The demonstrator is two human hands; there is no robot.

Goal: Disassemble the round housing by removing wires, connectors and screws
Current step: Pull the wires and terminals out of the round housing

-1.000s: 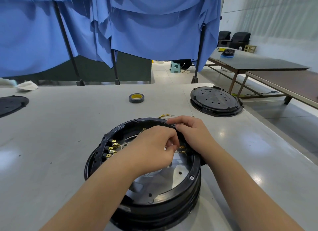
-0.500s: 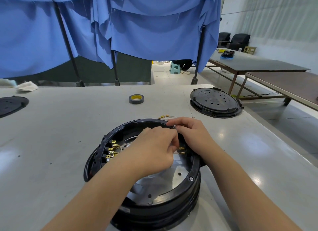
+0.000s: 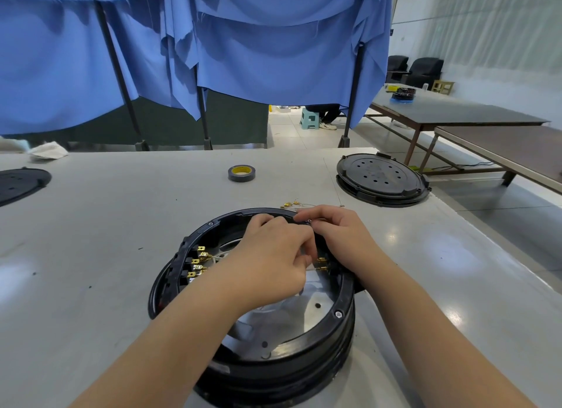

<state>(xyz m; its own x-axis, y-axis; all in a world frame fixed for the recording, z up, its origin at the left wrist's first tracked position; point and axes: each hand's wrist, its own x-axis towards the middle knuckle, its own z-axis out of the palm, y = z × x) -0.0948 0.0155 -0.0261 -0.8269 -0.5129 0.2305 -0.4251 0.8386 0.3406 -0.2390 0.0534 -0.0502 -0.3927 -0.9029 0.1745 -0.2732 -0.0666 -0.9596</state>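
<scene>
Left hand (image 3: 270,264): over the open top of the round housing (image 3: 304,356), fingers curled inward toward the far right inner wall, fingertips just beside the brass connectors (image 3: 321,264) there. What they pinch, if anything, is hidden behind the knuckles; cannot tell.

Right hand (image 3: 340,237): on the far right rim of the housing, fingers curled over the rim's edge and gripping it. The two hands touch or nearly touch at the fingertips.

Round housing: black, ringed, standing on the near centre of the grey worktop (image 3: 91,255), open side up. Silver metal plate (image 3: 304,310) visible inside, with small holes. Screw heads (image 3: 338,314) set in the top rim at near right and at far left.

Terminal block (image 3: 194,264): on the left inner wall, a row of brass tabs with thin wires attached.

Loose brass terminals (image 3: 292,204): on the worktop just beyond the housing's far rim, with fine wire trailing right.

Tape roll (image 3: 241,173): dark with yellow core, lying flat, far centre, well apart from the housing.

Black round cover (image 3: 381,178): far right on the worktop, perforated top.

Second black disc (image 3: 21,184): far left edge, partly out of view.

White cloth (image 3: 48,150): far left.

Blue drapes (image 3: 243,43): hanging on dark poles beyond the worktop.
</scene>
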